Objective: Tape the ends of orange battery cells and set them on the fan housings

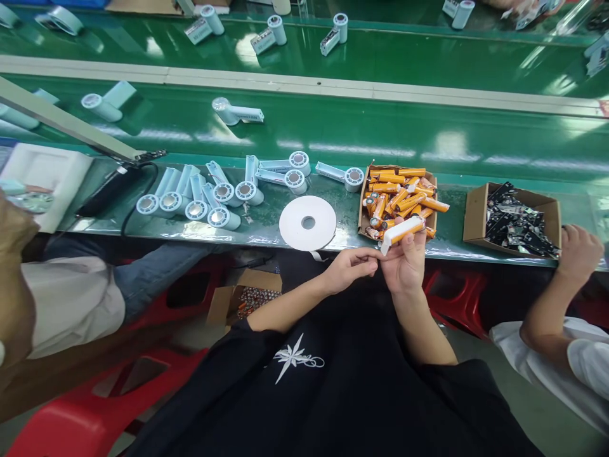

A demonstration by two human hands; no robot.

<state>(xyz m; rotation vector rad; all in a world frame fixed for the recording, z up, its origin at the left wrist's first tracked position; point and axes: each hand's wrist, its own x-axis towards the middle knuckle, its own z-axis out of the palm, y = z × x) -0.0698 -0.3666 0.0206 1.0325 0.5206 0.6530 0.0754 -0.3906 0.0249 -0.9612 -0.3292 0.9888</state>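
My right hand [406, 263] is closed around an orange cylindrical battery [419, 223], held tilted just over the front edge of the bench. A white strip of tape [402, 231] lies along the battery, and its end bends down at the left. Fingers pressed together, my left hand [354, 263] pinches at that bent end, close to the right fingers. Directly behind is a cardboard box [362, 212] full of orange batteries [397, 197]. To the left, a flat white roll of tape [297, 225] lies on the bench, a short tail hanging over the edge.
Several light-blue handheld fan bodies [223, 217] lie left of the roll. A box of black parts [476, 219] stands right, beside a co-worker's hand [580, 251]. More fan bodies rest on the green conveyor [333, 127]. Another person's arm [14, 279] is at left, near red stools [85, 412].
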